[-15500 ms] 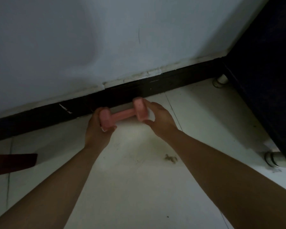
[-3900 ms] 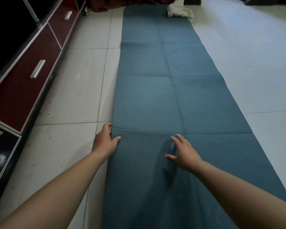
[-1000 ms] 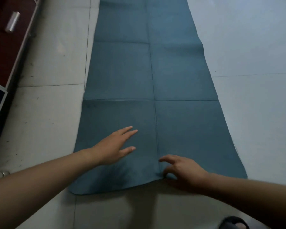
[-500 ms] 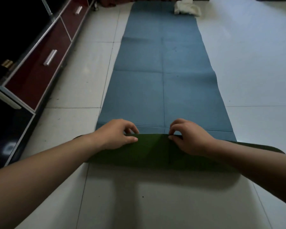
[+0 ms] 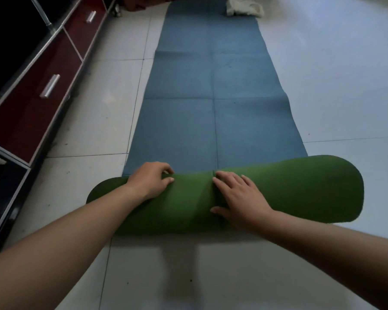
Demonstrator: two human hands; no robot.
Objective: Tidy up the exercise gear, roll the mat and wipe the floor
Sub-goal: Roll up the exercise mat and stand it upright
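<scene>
- Gripping the rolled green end of the blue foam exercise mat (image 5: 213, 121), lower centre: left hand (image 5: 149, 180), fingers curled.
- Pressing it: right hand (image 5: 240, 198), fingers straight.

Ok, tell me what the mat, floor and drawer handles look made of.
Mat: probably soft foam or rubber, matte, blue on top and green beneath; it curls into a roll and shows fold creases. Floor: pale glazed tiles, likely ceramic; grout lines and a faint sheen. Handles: metal-looking, brushed silver bars with highlights.
</scene>
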